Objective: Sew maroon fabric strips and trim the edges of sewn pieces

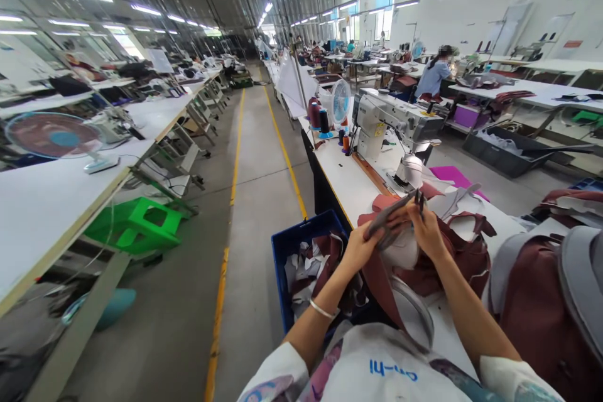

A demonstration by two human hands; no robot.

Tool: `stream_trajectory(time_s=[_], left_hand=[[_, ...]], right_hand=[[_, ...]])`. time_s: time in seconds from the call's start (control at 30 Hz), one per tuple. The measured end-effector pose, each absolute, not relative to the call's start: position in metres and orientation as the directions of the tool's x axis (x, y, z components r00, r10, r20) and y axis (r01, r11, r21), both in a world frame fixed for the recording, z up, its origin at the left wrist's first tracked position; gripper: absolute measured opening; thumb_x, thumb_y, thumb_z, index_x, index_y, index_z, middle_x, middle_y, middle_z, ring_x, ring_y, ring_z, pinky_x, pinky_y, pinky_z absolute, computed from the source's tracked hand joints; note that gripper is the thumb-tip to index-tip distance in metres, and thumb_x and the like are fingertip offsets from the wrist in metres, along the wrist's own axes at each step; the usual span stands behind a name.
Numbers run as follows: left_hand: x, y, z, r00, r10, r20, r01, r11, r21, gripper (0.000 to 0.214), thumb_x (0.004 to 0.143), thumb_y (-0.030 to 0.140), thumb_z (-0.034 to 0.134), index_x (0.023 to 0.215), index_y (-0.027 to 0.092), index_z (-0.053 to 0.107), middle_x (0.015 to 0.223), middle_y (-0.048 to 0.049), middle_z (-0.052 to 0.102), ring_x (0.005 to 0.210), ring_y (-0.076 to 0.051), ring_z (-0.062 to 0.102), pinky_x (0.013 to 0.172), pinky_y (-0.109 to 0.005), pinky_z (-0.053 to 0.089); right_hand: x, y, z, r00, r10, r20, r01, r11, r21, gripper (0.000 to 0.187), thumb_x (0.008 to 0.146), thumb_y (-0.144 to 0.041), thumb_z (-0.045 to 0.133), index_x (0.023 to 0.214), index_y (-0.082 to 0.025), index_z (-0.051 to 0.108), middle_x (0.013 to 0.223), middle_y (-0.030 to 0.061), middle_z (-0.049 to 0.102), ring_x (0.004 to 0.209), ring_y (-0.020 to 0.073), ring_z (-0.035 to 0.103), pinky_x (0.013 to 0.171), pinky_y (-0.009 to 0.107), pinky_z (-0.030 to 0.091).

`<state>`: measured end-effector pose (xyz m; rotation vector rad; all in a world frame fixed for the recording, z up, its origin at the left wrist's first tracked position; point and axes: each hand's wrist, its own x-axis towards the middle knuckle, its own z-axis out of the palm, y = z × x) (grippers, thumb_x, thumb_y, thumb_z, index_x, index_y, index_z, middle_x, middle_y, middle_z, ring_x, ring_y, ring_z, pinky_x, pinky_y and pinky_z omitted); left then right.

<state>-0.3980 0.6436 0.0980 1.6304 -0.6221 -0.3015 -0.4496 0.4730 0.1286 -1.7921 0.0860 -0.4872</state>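
My left hand (pixel 362 247) is closed on one end of a folded grey-brown fabric piece (pixel 387 221), held up over the sewing table's near end. My right hand (pixel 428 230) meets the piece's other end, its fingers wrapped round small dark thread snips (pixel 419 200) whose tips point up. Part of the fabric is hidden behind my fingers. Below both hands lie maroon fabric parts (pixel 464 257) with grey lining, and a curved grey-edged strip (pixel 412 308) hangs close to my apron. Just beyond the hands stands a white sewing machine (pixel 384 122).
A blue crate (pixel 277 276) of fabric scraps stands on the floor to the left of the table. Thread spools (pixel 324 122) and a small fan (pixel 340 102) are behind the machine. Maroon bag pieces (pixel 532 308) are piled at right. A person (pixel 432 78) sits at another table.
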Motion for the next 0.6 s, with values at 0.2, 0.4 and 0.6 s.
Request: stream_trajectory(time_s=[0.2,0.4,0.6], left_hand=[[-0.386,0.643,0.091,0.888,-0.460,-0.005,0.030,0.048,0.998,0.037,0.077,0.046,0.065,0.082,0.010,0.069,0.073,-0.0027,0.066,0.072,-0.018,0.056,0.072,-0.029,0.044],[-0.381,0.643,0.099,0.902,-0.432,-0.022,0.082,0.121,0.989,0.037,0.072,0.046,0.070,0.085,0.011,0.071,0.084,-0.0047,0.071,0.084,-0.022,0.060,0.080,-0.031,0.046],[-0.377,0.643,0.104,0.891,-0.453,-0.023,0.087,0.120,0.989,0.034,0.072,0.044,0.071,0.082,0.012,0.071,0.083,-0.0034,0.071,0.082,-0.021,0.060,0.081,-0.031,0.046]], right_hand=[[-0.469,0.439,0.127,0.916,-0.055,0.398,0.211,-0.777,-0.592,0.040,0.092,-0.060,0.041,0.087,-0.021,0.050,0.068,0.0014,0.060,0.057,0.0163,0.057,0.059,0.028,0.044],[-0.490,0.428,0.117,0.935,0.054,0.350,0.162,-0.944,-0.287,0.037,0.097,-0.052,0.037,0.094,-0.020,0.055,0.079,0.0055,0.067,0.069,0.0204,0.065,0.061,0.027,0.040],[-0.490,0.415,0.117,0.909,0.077,0.409,0.133,-0.985,-0.109,0.043,0.095,-0.057,0.038,0.096,-0.020,0.059,0.075,0.0054,0.067,0.066,0.0202,0.065,0.056,0.027,0.034]])
